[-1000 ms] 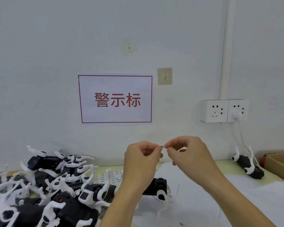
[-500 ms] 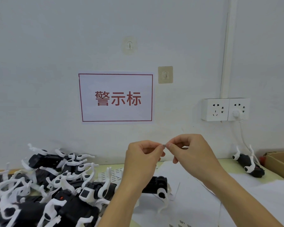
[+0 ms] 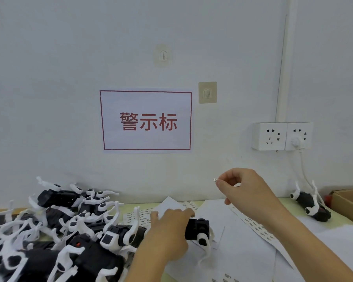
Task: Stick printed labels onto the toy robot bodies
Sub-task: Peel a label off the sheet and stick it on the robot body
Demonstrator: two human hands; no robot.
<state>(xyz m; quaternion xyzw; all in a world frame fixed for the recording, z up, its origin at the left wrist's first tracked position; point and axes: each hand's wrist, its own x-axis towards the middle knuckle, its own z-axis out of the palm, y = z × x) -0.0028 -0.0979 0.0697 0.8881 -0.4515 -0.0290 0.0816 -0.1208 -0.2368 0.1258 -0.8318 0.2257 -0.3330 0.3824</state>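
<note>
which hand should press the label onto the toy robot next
Right. The right hand already pinches the small label, raised above the toy robot, which the left hand steadies.

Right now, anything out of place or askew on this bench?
Nothing damaged or spilled. The toy robot bodies lie in a loose, tangled heap at left, one lone toy robot sits apart by the cardboard box, and the label sheets overlap at angles.

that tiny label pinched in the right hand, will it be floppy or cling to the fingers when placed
The label sticks out straight from the right hand, so probably too short to flop. It looks paper-thin, likely weightless and easily creased. Being a sticker, it may cling to the fingertip.
</note>
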